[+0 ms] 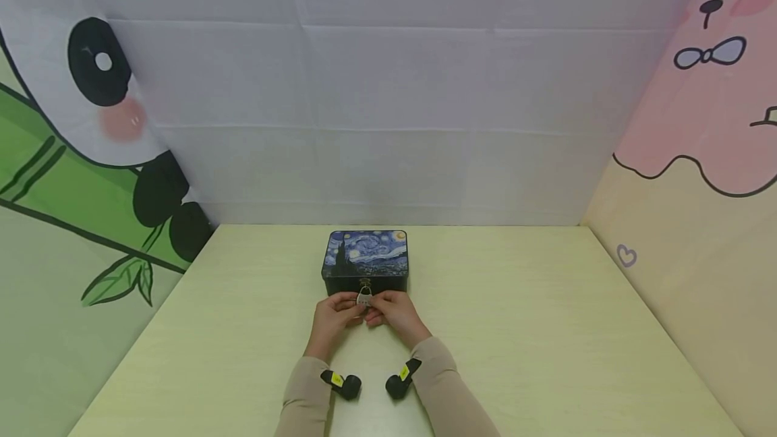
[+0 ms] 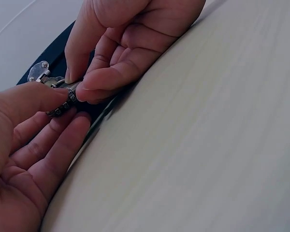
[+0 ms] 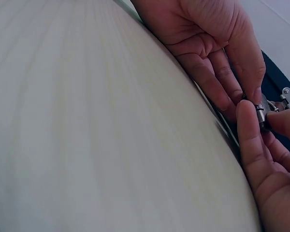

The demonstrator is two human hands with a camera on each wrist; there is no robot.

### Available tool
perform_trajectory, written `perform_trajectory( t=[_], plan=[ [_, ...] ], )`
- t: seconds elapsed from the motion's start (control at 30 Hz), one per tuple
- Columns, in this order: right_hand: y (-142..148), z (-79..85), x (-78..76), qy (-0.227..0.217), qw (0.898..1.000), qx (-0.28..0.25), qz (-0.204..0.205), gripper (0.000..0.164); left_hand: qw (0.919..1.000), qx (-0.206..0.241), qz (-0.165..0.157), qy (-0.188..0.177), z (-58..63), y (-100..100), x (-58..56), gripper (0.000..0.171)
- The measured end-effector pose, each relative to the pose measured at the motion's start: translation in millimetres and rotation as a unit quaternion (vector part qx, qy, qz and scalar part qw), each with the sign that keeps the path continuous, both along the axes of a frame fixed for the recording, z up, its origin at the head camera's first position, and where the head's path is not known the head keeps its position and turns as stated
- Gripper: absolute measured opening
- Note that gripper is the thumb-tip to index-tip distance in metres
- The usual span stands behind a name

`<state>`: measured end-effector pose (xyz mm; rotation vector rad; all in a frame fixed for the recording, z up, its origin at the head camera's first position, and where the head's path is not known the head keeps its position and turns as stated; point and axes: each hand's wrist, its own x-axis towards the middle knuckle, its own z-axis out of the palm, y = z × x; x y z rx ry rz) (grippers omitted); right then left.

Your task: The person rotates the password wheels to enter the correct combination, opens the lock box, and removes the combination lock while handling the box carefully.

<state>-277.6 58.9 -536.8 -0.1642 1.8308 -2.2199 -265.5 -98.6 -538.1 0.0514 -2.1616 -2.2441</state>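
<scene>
A small combination padlock (image 1: 364, 299) hangs from the front latch (image 2: 38, 71) of a tin box (image 1: 365, 255) with a swirling blue night-sky painting on its lid. My left hand (image 1: 332, 322) pinches the lock from the left, its thumb over the row of number dials (image 2: 67, 103). From the other side my right hand (image 1: 397, 313) grips the lock's end between thumb and index finger. Both wrist views show the fingertips around the metal body, covering much of it. The lid is down, and the shackle (image 3: 272, 106) runs through the latch.
The box stands on a pale wooden table (image 1: 516, 329), near its back edge. Behind hangs a white creased cloth (image 1: 388, 86). Cartoon-printed panels flank the table, a green one (image 1: 73, 174) at left and a pink one (image 1: 704, 113) at right. Black wrist cameras (image 1: 397, 386) sit on both sleeves.
</scene>
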Motion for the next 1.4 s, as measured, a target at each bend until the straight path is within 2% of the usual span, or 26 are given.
perform_trajectory(
  t=[0.1,0.27,0.37,0.5,0.73,0.93,1.0,1.13,1.2,1.23,1.4],
  plan=[
    [1,4.4,2.3,0.0,1.0,-0.002,0.003,0.022,1.0,-0.003,-0.001,0.003,-0.1,0,0.0,0.026],
    [3,24.1,14.7,0.008,1.0,-0.004,0.002,0.02,1.0,-0.007,-0.002,0.007,0.0,0,0.9,0.028],
    [3,28.3,18.2,0.016,1.0,-0.007,-0.001,0.019,0.9999,-0.011,-0.001,0.01,-0.2,0,1.3,0.029],
    [3,23.7,14.4,0.009,1.0,-0.009,-0.001,0.019,0.9998,-0.014,0.0,0.012,-0.2,0,0.7,0.029],
    [0,3.4,1.7,-0.003,1.0,-0.002,-0.004,0.023,0.9999,-0.003,0.008,0.007,1.4,0,1.5,0.022],
    [0,3.4,2.3,-0.012,1.0,-0.005,-0.007,0.024,0.9999,0.003,0.013,-0.001,0.3,0,1.2,0.02],
    [0,3.7,2.9,-0.013,1.0,-0.011,-0.007,0.022,1.0,0.004,0.007,-0.002,4.7,0,3.5,0.02],
    [1,2.3,2.3,-0.013,1.0,-0.02,-0.004,0.021,0.9999,0.006,0.011,-0.007,4.9,0,3.1,0.019],
    [2,1.5,1.4,-0.012,1.0,-0.023,-0.002,0.024,0.9998,0.005,0.015,-0.007,5.1,0,2.9,0.019],
    [2,0.9,1.0,-0.012,1.0,-0.025,-0.001,0.026,0.9998,0.005,0.019,-0.01,1.2,0,0.5,0.02],
    [4,-0.5,1.1,-0.009,0.999,-0.043,0.002,0.038,0.9997,0.001,0.018,-0.015,2.0,1,1.2,0.025]
  ],
)
